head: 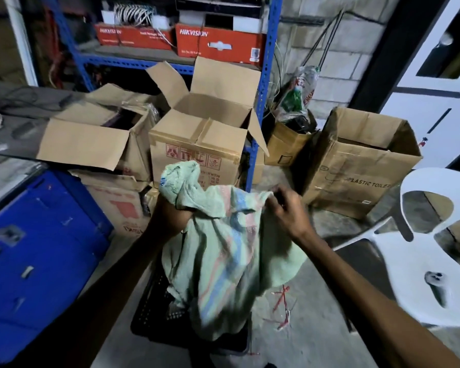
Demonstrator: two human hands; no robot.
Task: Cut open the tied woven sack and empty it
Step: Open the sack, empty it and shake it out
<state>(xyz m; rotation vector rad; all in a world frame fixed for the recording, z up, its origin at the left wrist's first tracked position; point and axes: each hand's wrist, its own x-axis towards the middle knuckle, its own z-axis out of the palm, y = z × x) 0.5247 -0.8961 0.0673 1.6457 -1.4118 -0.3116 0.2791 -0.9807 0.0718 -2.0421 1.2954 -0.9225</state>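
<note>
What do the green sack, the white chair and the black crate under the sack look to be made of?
The sack looks like thin woven plastic, matte and crumpled, with faded red and blue stripes. The chair seems to be moulded plastic: smooth, glossy and one-piece. The crate is probably rigid plastic, judging by its perforated wall.

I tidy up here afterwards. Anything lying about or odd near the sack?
Yes: red and white string scraps lie loose on the concrete floor, right of the black crate. Both hands, left hand and right hand, hold the green woven sack over that crate.
</note>
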